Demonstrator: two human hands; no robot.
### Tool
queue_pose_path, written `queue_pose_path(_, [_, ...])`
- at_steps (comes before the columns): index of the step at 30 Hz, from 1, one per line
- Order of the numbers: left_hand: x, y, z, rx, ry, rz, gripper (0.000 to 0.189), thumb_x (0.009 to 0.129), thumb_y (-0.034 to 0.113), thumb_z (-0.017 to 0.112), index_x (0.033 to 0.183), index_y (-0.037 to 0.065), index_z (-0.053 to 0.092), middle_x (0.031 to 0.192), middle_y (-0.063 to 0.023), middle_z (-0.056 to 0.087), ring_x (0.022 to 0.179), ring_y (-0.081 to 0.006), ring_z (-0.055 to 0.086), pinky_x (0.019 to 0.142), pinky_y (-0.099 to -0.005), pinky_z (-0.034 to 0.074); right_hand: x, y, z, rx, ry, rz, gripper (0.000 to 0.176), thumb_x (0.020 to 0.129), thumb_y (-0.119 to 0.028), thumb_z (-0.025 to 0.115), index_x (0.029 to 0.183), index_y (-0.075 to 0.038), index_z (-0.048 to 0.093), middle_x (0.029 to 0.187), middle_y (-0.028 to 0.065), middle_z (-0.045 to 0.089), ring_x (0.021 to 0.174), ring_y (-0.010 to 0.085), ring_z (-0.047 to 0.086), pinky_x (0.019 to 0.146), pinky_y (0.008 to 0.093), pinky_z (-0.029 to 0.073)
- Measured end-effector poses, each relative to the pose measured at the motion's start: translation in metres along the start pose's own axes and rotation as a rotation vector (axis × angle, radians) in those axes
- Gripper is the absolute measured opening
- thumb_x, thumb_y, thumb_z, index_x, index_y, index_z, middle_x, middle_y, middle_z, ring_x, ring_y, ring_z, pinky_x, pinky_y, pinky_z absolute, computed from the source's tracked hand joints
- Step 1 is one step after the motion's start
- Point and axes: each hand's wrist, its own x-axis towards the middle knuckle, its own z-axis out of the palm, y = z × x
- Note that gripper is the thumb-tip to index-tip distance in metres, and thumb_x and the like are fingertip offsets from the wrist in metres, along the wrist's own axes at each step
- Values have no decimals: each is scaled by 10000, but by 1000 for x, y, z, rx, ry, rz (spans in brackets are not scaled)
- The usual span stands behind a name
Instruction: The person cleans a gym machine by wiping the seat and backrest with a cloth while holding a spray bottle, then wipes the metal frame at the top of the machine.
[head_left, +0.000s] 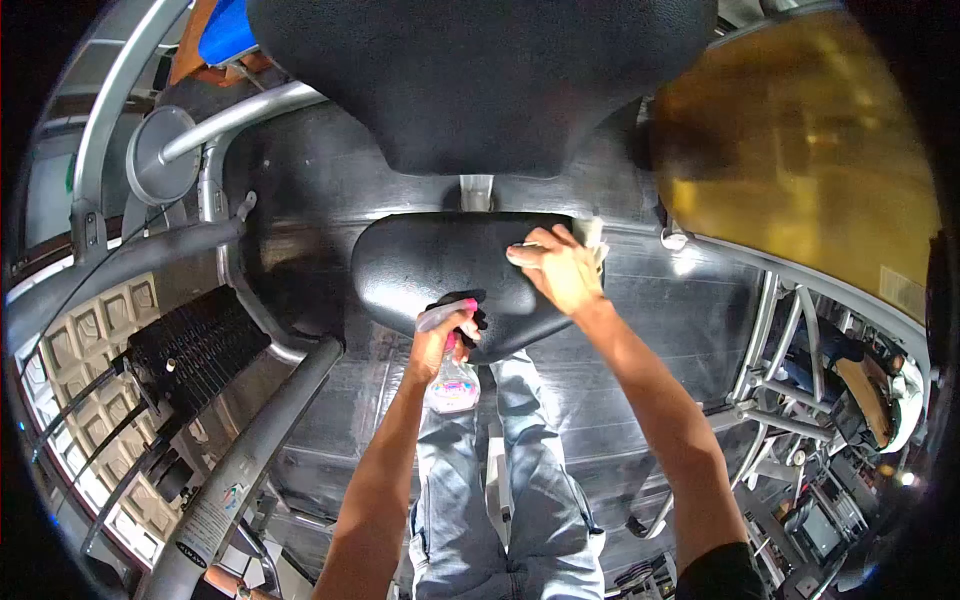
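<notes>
A black padded seat (420, 255) with rounded ends lies in front of me, and light glints off its surface. Wrapped around the neck of a clear spray bottle (455, 392) with a pink trigger head is my left hand (440, 343), at the seat's near edge. My right hand (566, 275) is on the right end of the seat, its fingers closed on a pale cloth (588, 236) that sticks out past the knuckles. Part of the cloth is hidden by the hand.
A larger black backrest pad (480, 85) rises beyond the seat. Grey metal tubes (265, 455) and a black weight stack (195, 350) stand at the left. A yellowish translucent panel (800, 140) fills the upper right. Below are my legs in jeans (535, 480).
</notes>
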Motion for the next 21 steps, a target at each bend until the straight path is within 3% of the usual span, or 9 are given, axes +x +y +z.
queue_pose_path(6, [-3,2,12,23,60,6,343,869,233,655,1064,-49,659,703,-131,655,384,-161,519,377,-280,436,-53,-22,1,77,-16,-78,334,722,-157,742,1041,-251,708,946,-16,583,893,206,575,723,338,555])
queue_pose_path(10, [0,-1,21,71,39,4,379,884,265,640,1115,-34,619,734,-117,645,419,-166,533,405,-286,445,-54,-7,-9,31,18,-85,261,736,-173,732,977,-273,730,920,-35,612,856,207,584,719,346,552])
queue_pose_path(13, [1,-6,35,98,0,-29,408,893,292,636,1146,-25,593,753,-106,633,460,-171,561,416,-293,447,-29,11,-13,62,109,33,154,738,-177,733,866,-262,754,811,-37,630,785,225,606,739,376,549])
queue_pose_path(15, [4,-9,44,126,-4,-19,422,891,300,643,1164,-19,603,759,-102,637,464,-168,561,421,-296,448,-15,21,-12,86,127,16,153,742,-174,734,867,-260,754,832,-36,631,830,235,619,717,390,550])
queue_pose_path(19, [8,-13,61,174,28,-34,422,891,305,649,1164,-14,618,769,-99,645,466,-167,561,421,-297,447,-31,9,-11,38,148,33,161,776,-176,709,912,-253,749,868,-37,625,868,259,631,669,408,559])
queue_pose_path(21, [6,-17,69,211,-46,-85,397,891,303,651,1136,-9,642,765,-95,651,465,-166,561,409,-289,436,-59,3,-4,36,73,77,269,759,-174,717,1001,-293,729,920,-45,624,876,249,635,698,408,556])
